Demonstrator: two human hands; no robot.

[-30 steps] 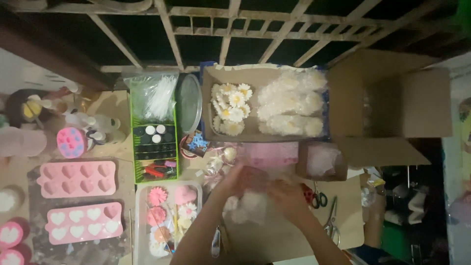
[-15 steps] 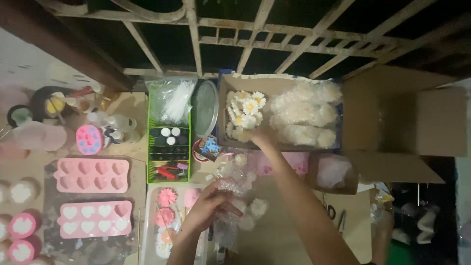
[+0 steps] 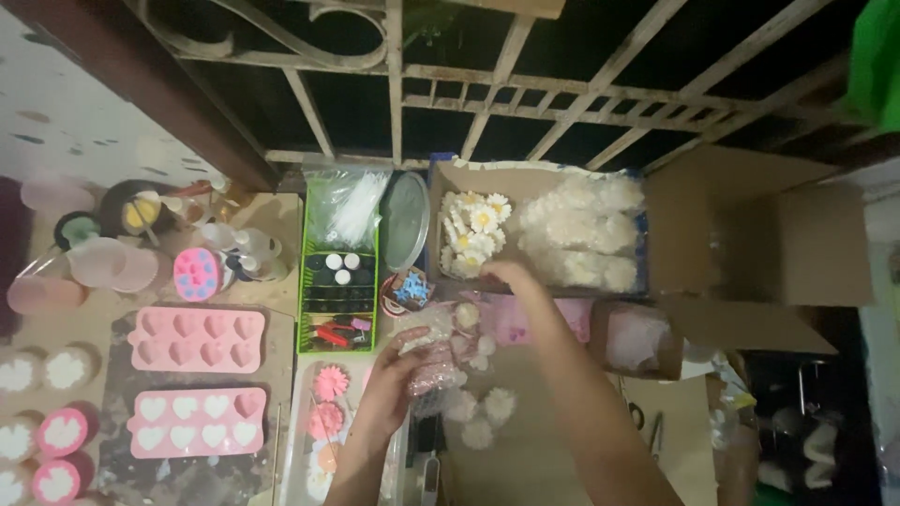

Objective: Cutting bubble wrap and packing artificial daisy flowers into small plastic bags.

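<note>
Meanwhile, the left hand [image 3: 405, 367] grips a clear bag of pink pieces [image 3: 433, 367], fingers closed around it; the right hand [image 3: 506, 274] reaches the cardboard box [image 3: 539, 239] edge, its grip unclear.

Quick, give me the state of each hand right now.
Left hand: closed around a clear bag of small pieces.
Right hand: at the cardboard box edge; grip cannot be told.
</note>
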